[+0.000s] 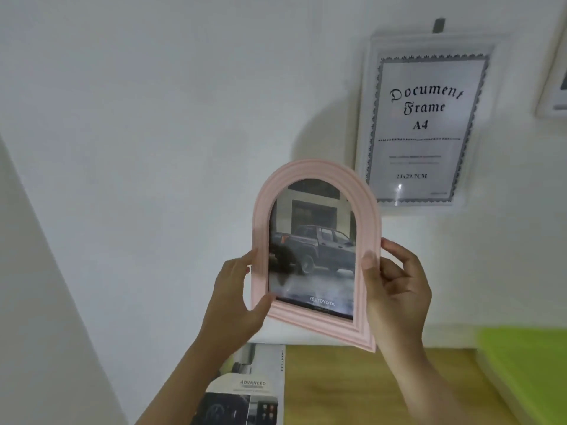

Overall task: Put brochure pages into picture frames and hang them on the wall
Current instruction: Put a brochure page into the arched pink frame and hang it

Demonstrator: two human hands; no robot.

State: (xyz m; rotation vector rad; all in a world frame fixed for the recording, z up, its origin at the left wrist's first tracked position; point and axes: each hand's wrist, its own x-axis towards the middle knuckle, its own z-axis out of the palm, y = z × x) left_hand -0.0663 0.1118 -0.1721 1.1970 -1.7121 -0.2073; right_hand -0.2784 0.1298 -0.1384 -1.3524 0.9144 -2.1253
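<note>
Pink arched frame (316,256) — car page inside, gripped by both hands

A wooden desk (368,391) stands against the white wall. A printed brochure (251,391) lies on its left part. A bright green sheet-like thing (527,360) lies at its right end.
</note>
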